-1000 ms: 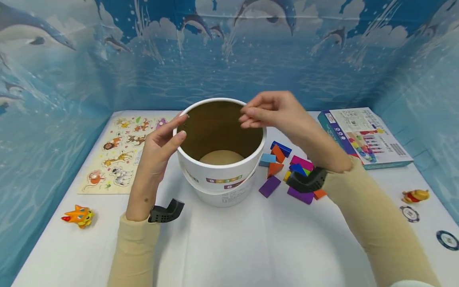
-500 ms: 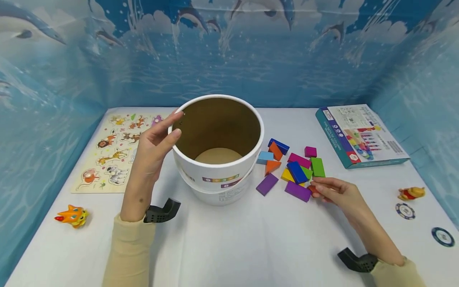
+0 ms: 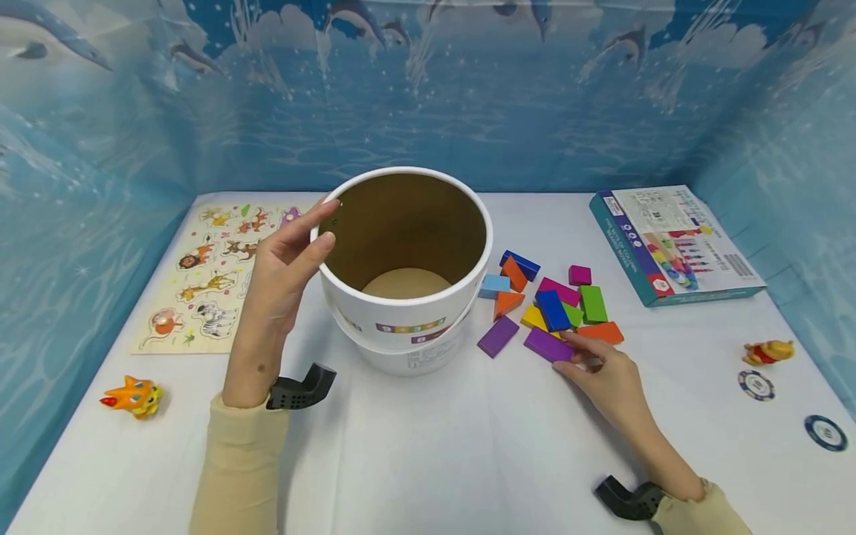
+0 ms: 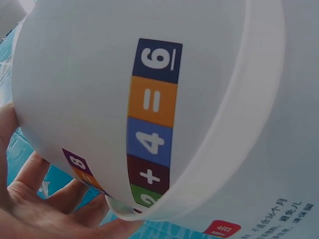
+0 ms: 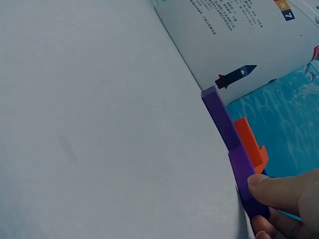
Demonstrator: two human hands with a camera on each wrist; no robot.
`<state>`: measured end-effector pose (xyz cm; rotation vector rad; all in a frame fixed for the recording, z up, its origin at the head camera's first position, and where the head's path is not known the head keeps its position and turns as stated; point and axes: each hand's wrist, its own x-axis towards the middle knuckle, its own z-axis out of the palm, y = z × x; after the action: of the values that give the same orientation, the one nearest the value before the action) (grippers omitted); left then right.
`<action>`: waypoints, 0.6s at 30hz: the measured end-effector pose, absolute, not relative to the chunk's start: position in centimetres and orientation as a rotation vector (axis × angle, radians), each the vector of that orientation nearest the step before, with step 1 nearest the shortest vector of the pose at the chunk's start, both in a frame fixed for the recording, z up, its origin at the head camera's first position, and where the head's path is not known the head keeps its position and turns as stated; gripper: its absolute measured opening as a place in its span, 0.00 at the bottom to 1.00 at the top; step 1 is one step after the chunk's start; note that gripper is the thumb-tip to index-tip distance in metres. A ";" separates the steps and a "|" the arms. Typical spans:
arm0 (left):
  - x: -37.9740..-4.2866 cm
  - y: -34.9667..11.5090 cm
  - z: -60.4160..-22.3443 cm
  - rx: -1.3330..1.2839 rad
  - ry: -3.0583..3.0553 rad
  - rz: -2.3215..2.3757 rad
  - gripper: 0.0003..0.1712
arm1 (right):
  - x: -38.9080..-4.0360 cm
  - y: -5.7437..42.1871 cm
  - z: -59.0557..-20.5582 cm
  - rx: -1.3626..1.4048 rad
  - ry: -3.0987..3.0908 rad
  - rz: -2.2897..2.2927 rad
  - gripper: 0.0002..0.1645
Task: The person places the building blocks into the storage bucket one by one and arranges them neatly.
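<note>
In the head view a white bucket (image 3: pixel 384 310) with number strips stands upright, open at the top. My left hand (image 3: pixel 281 271) holds its left rim, thumb and index fingertip over the edge. The left wrist view shows other fingers of that hand (image 4: pixel 55 199) against the outer wall. Right of the bucket, my right hand (image 3: pixel 611 379) pinches the end of a purple block (image 3: pixel 545 344). In the right wrist view, its thumb presses that block (image 5: pixel 242 172) while fingers lie under it. An orange block (image 3: pixel 600 332) sits just beyond the hand.
Several coloured blocks lie together, including a blue block (image 3: pixel 553 310), a green block (image 3: pixel 592 305) and another purple block (image 3: pixel 498 336). A boxed game (image 3: pixel 695 245) stands back right. An animal puzzle board (image 3: pixel 221 282), orange toy (image 3: pixel 134 397), bear figure (image 3: pixel 769 351) and chips (image 3: pixel 825 432) are around.
My right hand has come down from above the bucket to the blocks, touched the orange block, then moved left onto the purple one. The orange block has shifted right. The left hand keeps its hold.
</note>
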<state>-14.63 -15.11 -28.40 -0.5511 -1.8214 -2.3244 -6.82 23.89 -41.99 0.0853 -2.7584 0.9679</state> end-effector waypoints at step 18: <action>-14.8 -15.2 -28.6 -0.554 -1.831 -2.305 0.21 | -10.2 19.2 -24.2 0.156 -2.645 1.601 0.22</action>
<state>-14.80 -15.23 -28.61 -0.5542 -1.8308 -2.3050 -10.21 19.15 -24.23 0.1559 -2.6454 1.6011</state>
